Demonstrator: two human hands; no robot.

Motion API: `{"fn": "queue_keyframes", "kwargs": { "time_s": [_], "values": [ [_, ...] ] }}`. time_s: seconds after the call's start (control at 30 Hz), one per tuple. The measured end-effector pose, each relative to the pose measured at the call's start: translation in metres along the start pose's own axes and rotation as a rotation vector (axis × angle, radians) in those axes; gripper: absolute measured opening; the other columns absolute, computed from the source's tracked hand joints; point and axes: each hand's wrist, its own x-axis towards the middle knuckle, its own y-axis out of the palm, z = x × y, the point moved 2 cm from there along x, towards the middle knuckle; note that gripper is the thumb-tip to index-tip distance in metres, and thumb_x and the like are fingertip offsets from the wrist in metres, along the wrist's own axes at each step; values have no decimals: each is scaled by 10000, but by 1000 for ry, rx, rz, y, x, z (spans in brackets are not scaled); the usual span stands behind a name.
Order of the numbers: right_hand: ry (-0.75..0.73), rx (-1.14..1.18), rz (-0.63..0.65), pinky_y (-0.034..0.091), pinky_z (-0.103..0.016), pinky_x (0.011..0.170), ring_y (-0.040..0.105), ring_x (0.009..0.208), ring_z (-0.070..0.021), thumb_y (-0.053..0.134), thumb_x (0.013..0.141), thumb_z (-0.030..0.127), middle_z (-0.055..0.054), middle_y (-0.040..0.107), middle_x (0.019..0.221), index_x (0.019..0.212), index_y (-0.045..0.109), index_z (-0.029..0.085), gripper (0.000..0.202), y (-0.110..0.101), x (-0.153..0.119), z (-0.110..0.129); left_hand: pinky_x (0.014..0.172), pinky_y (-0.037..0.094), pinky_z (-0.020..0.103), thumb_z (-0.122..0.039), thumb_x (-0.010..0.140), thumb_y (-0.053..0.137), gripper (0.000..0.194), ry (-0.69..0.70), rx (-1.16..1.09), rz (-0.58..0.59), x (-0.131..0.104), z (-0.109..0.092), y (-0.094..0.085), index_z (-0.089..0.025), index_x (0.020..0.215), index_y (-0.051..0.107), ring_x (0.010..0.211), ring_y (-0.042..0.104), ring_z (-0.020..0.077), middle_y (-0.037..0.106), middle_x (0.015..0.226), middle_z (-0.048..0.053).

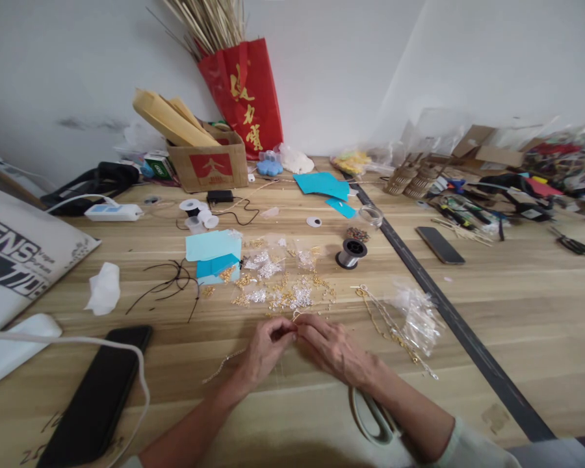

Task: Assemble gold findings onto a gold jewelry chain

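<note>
My left hand (268,348) and my right hand (334,348) meet at the front middle of the wooden table, fingertips pinched together. A small loop of thin chain or cord (297,315) shows at the fingertips; what exactly each hand pinches is too small to make out. A thin silvery chain (224,364) lies by my left hand. Just beyond the fingers are loose silver beads (301,296) and gold beads (277,300). Scissors (370,416) lie partly under my right forearm. Gold and silver chains (383,318) rest to the right, beside clear plastic bags (418,318).
A wire spool (351,253) stands behind the chains. Blue sheets (214,247) and black cords (170,283) lie to the left, a black phone (97,393) at the front left. Another phone (439,245) lies right of the dark strip (448,318).
</note>
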Motion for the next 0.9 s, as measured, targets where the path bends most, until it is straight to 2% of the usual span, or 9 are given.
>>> {"fn": "queue_keyframes", "kwargs": {
  "time_s": [0.1,0.3,0.57,0.77,0.9],
  "values": [
    [24,27,-4,485,-262,645,609,781,-177,369,961,150,-90,612,901,1001,510,165,148,1,2,-1,615,414,248,-231,742,609,112,1,32,23,0,0,0,-140,731,673,651,548,156,645,679,23],
    [79,10,-16,387,-241,543,538,614,-147,329,974,177,-43,583,750,878,483,179,182,3,2,-5,596,400,242,-243,731,619,112,-16,20,54,0,-3,1,-142,687,635,627,529,143,615,648,14],
    [100,65,-18,319,-236,520,501,558,-130,332,973,188,-14,554,681,866,466,198,171,5,1,-3,581,401,232,-181,688,627,90,-18,15,12,-1,-1,5,-150,631,564,608,505,131,553,611,-5],
    [147,130,-11,322,-246,526,523,550,-143,359,969,204,-18,566,674,864,461,201,147,6,0,-5,582,388,228,-232,718,633,127,14,42,-30,-1,1,5,-157,641,564,605,493,129,548,618,-7],
    [188,160,-3,348,-244,539,543,567,-149,350,966,200,-22,578,673,879,455,195,137,7,0,-6,568,376,220,-279,742,630,158,9,9,-3,-1,-1,3,-154,657,580,599,483,124,545,614,-10]
  ]
}}
